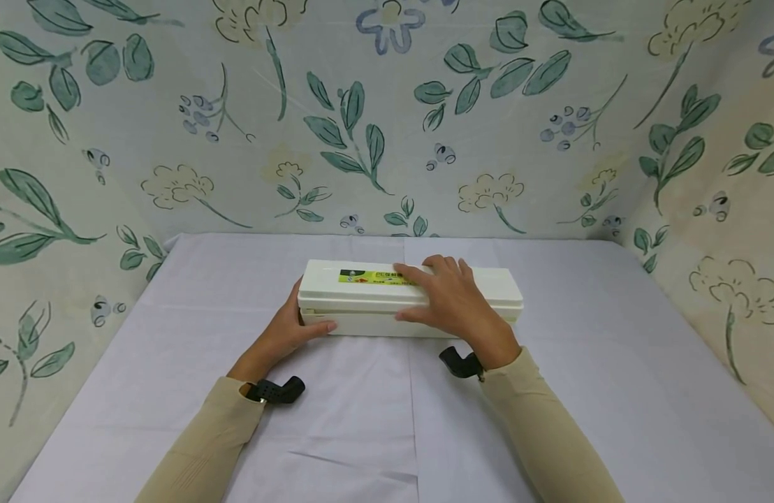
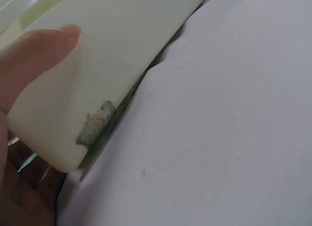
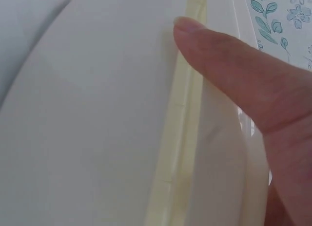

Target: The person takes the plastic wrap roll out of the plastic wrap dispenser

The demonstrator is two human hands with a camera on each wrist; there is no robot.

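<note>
A long white plastic box, which looks like a cling film dispenser, lies crosswise on the white cloth. A yellow-green label is on its lid, partly covered by fingers. My left hand grips the left end, its thumb flat against the front wall; the other fingers are mostly hidden behind the box. Over the lid, right of the middle, my right hand holds the box, fingers across the top. The right thumb presses at the yellowish strip along the front seam.
White cloth covers the table, with creases near the front. Behind and at both sides hang floral-patterned curtains. A grey, rough patch marks the box's lower left corner. Each wrist wears a black camera mount.
</note>
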